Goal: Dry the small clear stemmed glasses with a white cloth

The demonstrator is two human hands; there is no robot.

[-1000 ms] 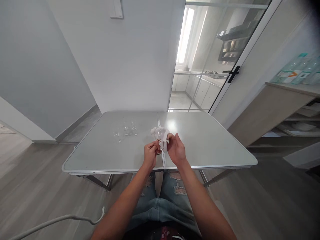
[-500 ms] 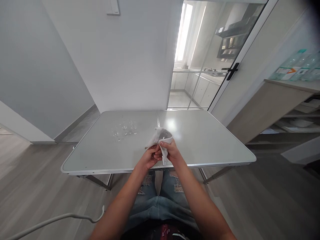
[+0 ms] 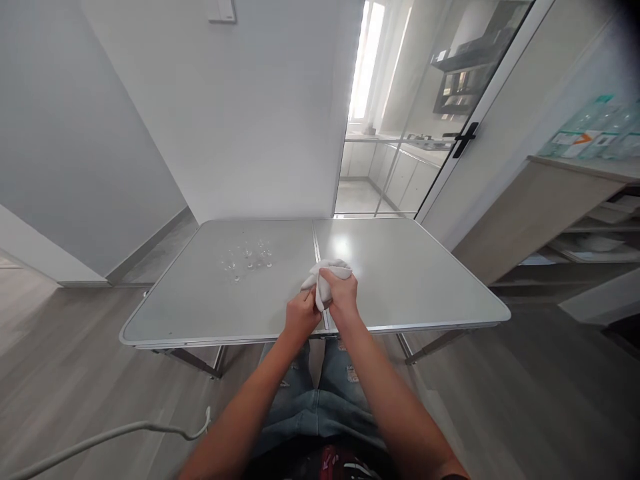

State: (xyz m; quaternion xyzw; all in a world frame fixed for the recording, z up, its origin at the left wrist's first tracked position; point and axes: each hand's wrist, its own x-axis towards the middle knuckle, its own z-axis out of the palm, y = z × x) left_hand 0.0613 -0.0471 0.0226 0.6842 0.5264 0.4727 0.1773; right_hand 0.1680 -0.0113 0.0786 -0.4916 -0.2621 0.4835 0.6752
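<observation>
Over the near middle of the table, a crumpled white cloth [image 3: 325, 283] is bunched between my two hands. My right hand [image 3: 343, 290] is closed around its right side, thumb on top. At the lower left of the cloth, my left hand [image 3: 303, 312] is closed with its fingertips against the fabric. Whatever lies inside the folds is hidden. Several small clear glasses [image 3: 250, 257] stand grouped on the left half of the table, apart from my hands.
The grey folding table [image 3: 420, 280] has a metal rim and a centre seam. Behind it are a white wall and a glass door [image 3: 390, 160] with a black handle. A wooden shelf [image 3: 550, 213] with plastic bottles [image 3: 580, 137] stands right. A pale hose [image 3: 125, 427] curves at lower left.
My left hand has turned over, its back now facing up. My right hand has closed further over the cloth, which is more bunched. A shiny clear patch seen inside the cloth earlier is now covered.
</observation>
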